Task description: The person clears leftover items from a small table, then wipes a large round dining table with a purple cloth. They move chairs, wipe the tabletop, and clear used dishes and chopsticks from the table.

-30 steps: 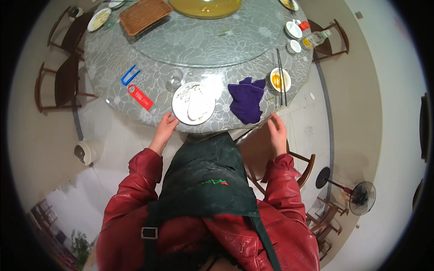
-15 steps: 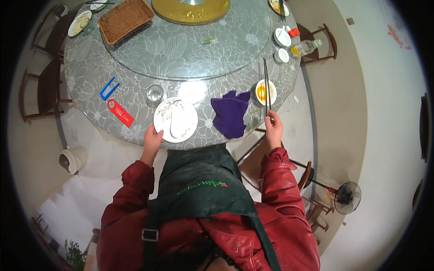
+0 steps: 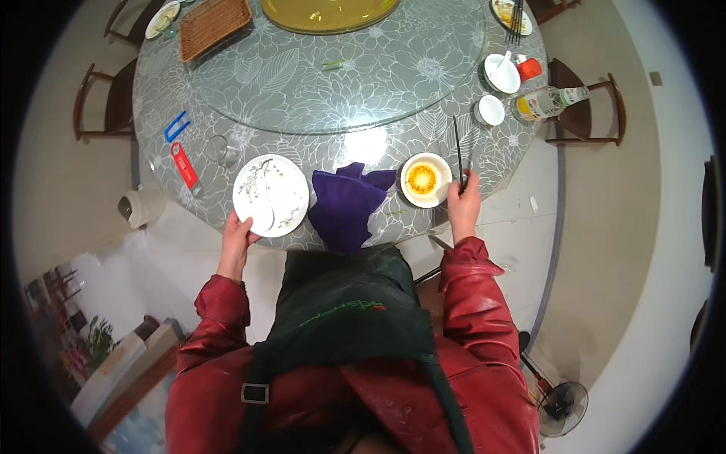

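My left hand point(image 3: 236, 244) grips the lower left rim of a round white plate point(image 3: 291, 193) with a branch pattern, thumb on top. A white spoon point(image 3: 262, 218) lies on the plate. My right hand point(image 3: 464, 207) is closed around dark chopsticks point(image 3: 458, 147), which point away from me just right of a white bowl point(image 3: 426, 157). Orange-brown residue marks the bowl's inside. Between plate and bowl lies a crumpled purple cloth point(image 3: 346, 206), near the table's front edge.
The patterned grey table point(image 3: 249, 136) carries a glass point(image 3: 221, 150), a red strip-shaped object point(image 3: 184, 168), a blue frame-like piece point(image 3: 176, 127) and a wicker basket point(image 3: 215, 30). A white cup point(image 3: 490, 111), a bowl with a spoon point(image 3: 496, 82) and a bottle point(image 3: 546, 104) stand at right.
The chopsticks have come off the bowl to its right side, in my right hand. My left hand still grips the plate's rim. The whole view has shifted.
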### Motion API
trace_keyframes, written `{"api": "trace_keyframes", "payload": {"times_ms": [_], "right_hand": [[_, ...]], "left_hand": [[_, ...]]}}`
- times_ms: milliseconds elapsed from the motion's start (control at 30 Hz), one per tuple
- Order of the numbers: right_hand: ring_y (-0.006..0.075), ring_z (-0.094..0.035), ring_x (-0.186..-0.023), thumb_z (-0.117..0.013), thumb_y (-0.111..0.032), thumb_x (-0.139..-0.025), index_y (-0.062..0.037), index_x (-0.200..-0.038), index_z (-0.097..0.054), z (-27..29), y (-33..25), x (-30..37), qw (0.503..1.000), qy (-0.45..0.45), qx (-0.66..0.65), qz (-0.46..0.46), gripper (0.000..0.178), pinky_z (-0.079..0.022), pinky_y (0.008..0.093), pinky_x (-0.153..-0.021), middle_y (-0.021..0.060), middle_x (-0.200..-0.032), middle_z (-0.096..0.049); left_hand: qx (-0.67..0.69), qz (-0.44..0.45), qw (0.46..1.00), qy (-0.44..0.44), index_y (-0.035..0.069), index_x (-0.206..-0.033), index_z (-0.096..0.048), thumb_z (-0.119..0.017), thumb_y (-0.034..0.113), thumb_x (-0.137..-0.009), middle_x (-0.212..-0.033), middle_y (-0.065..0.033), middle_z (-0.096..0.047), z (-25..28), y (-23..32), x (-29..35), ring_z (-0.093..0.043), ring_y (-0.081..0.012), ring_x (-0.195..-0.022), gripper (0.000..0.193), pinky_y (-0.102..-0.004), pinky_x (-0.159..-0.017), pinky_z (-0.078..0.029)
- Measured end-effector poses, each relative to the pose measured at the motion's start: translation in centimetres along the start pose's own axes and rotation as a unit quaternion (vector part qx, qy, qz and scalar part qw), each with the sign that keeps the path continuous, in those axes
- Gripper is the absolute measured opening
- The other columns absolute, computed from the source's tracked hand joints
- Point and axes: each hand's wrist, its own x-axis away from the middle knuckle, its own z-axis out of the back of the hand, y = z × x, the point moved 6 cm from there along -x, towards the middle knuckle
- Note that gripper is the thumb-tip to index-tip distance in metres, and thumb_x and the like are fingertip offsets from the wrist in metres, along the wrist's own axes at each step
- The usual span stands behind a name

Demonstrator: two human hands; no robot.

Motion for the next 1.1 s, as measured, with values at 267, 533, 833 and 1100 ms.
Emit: {"api": "trace_keyframes", "payload": {"times_ms": [267, 533, 833, 1100], "right_hand": [[0.0112, -0.056, -0.065, -0.066, -0.014, -0.080, 0.0016, -0.094, -0.057, -4.0, 7.3, 0.2, 0.950, -0.132, -0.266, -0.095, 0.023, -0.045, 0.0277, -0.062, 0.0067, -0.073, -0.062], [0.0071, -0.050, -0.064, -0.060, -0.007, -0.084, 0.0016, -0.098, -0.057, 5.0, 2.0, -2.7, 0.948, -0.134, -0.288, -0.027, 0.017, -0.043, 0.0245, -0.058, 0.0003, -0.072, -0.058], [0.0359, -0.059, -0.064, -0.060, -0.016, -0.082, -0.0006, -0.103, -0.056, 2.5, 1.6, -6.4, 0.973, -0.217, -0.074, 0.014, 0.027, -0.045, 0.0405, -0.059, 0.0205, -0.072, -0.060], [0.0332, -0.063, -0.077, -0.064, -0.022, -0.085, -0.0025, -0.113, -0.059, 5.5, 4.6, -10.4, 0.900, -0.390, -0.160, 0.109, 0.035, -0.049, 0.0353, -0.068, 0.0178, -0.086, -0.064]], "left_hand": [[0.017, 0.010, 1.000, -0.015, 0.005, -0.128, -0.041, -0.053, 0.011, -0.091, -0.118, -0.0084, -0.057, -11.7, -1.6, 3.9, -0.061, -0.0183, -0.101, 0.039, -0.0312, -0.080, -0.054], [-0.029, 0.015, 0.996, -0.082, 0.007, -0.120, -0.047, -0.049, 0.007, -0.092, -0.101, -0.0022, -0.060, -21.1, -3.2, 1.4, -0.059, -0.0092, -0.082, 0.027, -0.0248, -0.070, -0.052], [-0.084, 0.004, 0.987, -0.135, 0.002, -0.118, -0.048, -0.050, 0.003, -0.090, -0.095, -0.0065, -0.064, -30.7, -6.2, -4.8, -0.062, -0.0114, -0.078, 0.028, -0.0230, -0.059, -0.049], [-0.521, -0.321, 0.785, 0.099, 0.001, -0.129, -0.044, -0.062, 0.006, -0.077, -0.116, -0.0208, -0.052, -33.9, 3.2, 1.0, -0.051, -0.0341, -0.108, 0.055, -0.0373, -0.093, -0.042]]}}
